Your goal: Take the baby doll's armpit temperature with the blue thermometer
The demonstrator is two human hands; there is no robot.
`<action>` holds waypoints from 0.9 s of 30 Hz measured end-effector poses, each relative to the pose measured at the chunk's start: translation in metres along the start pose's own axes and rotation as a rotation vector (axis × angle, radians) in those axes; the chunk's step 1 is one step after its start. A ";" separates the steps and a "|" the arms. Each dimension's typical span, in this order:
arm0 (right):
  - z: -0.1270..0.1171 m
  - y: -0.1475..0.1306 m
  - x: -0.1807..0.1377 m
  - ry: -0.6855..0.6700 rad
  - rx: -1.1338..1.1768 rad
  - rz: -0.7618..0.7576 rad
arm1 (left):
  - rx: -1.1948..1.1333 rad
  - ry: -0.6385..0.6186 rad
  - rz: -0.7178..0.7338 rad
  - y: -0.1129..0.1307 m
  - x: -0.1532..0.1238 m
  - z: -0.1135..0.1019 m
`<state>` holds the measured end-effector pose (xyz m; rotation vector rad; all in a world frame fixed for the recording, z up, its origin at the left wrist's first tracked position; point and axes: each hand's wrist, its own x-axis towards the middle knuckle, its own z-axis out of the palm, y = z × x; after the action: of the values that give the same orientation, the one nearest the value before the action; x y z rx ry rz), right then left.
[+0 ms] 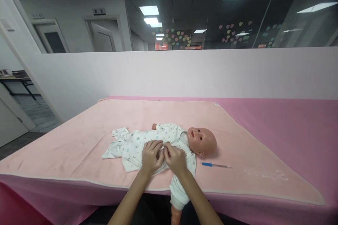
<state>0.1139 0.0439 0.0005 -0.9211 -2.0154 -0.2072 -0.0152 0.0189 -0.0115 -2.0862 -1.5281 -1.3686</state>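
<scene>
A baby doll lies on its back, head to the right, dressed in a white printed baby shirt and matching baby pants. Over the doll's chest, my left hand has its fingers bent and closed on the front of the shirt. My right hand pinches the shirt's edge right beside it, fingertips nearly meeting the left ones. What lies between the fingertips is too small to make out. One doll arm hangs over the table's near edge, below my right forearm.
A thin pen-like stick with a blue end, perhaps a thermometer, lies near the doll's head. Beneath everything spreads a peach mat on a pink cover. Behind rises a white low wall with glass above.
</scene>
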 end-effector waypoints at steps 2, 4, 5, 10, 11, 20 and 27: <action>0.000 0.001 0.000 0.026 0.046 -0.017 | 0.034 -0.004 -0.011 0.002 0.001 0.001; 0.001 0.002 0.000 0.047 0.065 -0.019 | 0.065 -0.011 -0.025 0.003 0.002 0.001; 0.002 0.002 0.000 0.055 0.068 -0.022 | 0.082 -0.012 -0.030 0.004 0.003 0.002; 0.004 0.003 -0.001 0.111 0.072 -0.059 | 0.166 0.018 0.009 0.006 0.003 0.003; 0.004 0.003 -0.001 0.115 0.068 -0.060 | 0.171 0.019 0.027 0.006 0.003 0.003; 0.006 0.005 -0.004 -0.021 -0.029 0.065 | 0.137 0.016 0.081 0.004 0.001 0.006; 0.003 0.005 -0.007 -0.118 -0.090 0.276 | 0.147 0.003 0.088 0.010 0.002 0.004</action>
<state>0.1173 0.0450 -0.0079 -1.2825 -1.9715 -0.0919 -0.0046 0.0180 -0.0091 -2.0354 -1.4694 -1.1915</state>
